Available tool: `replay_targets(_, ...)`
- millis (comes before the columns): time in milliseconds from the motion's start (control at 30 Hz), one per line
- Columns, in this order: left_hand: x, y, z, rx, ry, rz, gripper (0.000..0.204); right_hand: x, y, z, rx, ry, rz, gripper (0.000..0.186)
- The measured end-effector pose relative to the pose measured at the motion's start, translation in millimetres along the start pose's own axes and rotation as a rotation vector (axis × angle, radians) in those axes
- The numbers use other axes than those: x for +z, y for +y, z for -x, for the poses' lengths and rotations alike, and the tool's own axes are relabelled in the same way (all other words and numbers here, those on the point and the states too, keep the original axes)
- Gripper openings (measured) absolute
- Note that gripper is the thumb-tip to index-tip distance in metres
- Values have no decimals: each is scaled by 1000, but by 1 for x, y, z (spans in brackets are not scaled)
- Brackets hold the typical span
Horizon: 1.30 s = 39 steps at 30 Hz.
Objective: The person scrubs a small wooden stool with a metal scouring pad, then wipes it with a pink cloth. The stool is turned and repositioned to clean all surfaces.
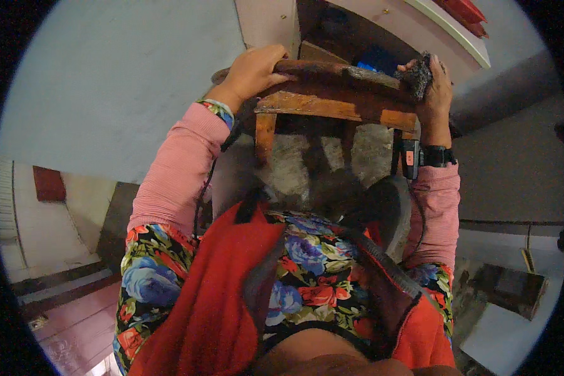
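A worn brown wooden stool (pixel 319 101) with short legs stands in front of me, beneath both hands. My left hand (pixel 255 74) grips the left part of its top, fingers curled over the edge. At the right end, my right hand (pixel 438 92) holds a dark grey, fuzzy pad (pixel 419 78) against the stool. A black band with a small device (pixel 410 156) is at my right wrist.
Beyond the stool is a pale piece of furniture (pixel 445 30) with an open dark recess holding a blue object (pixel 373 66) and red items (pixel 467 14) on top. A pale blue wall (pixel 106 75) rises at the left. Below the stool is a mottled floor (pixel 370 156).
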<state>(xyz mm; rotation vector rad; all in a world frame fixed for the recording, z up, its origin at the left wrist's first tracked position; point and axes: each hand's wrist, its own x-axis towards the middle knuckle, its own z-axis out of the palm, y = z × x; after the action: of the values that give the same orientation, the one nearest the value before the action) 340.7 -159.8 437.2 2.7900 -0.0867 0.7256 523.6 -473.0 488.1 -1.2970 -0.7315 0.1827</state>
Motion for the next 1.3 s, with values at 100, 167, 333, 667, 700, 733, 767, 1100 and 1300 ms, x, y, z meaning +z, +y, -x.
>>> replay_targets(100, 4, -5, 2, 53, 60, -8, 39, -2, -6, -1, 162, 75, -231, 34)
replay_targets(167, 4, -13, 0, 91, 76, -51, 40, -1, -4, -3, 37, 54, 101, 31)
replay_targets(333, -6, -33, -13, 40, 56, -25, 36, 14, 8, -2, 77, 80, 152, 30)
replay_targets(667, -20, -7, -21, -44, -57, 12, 44, 5, 13, -4, -223, 153, 607, 34)
replay_targets(700, -24, -4, -22, -69, -95, 19, 47, 0, 11, -1, -272, 143, 633, 33)
replay_targets(733, -28, -1, -24, 17, -31, -6, 52, -1, 9, 3, -306, 114, 568, 31)
replay_targets(767, -32, 5, -24, 67, 13, -43, 56, -3, 5, 7, -320, 136, 428, 29)
replay_targets(1100, -111, 82, 15, 192, -185, 1392, 71, 215, -66, 28, -570, 119, -25, 50)
replay_targets(1300, -119, 47, 95, -430, -19, 924, 54, 113, -35, 47, -474, -564, 629, 49)
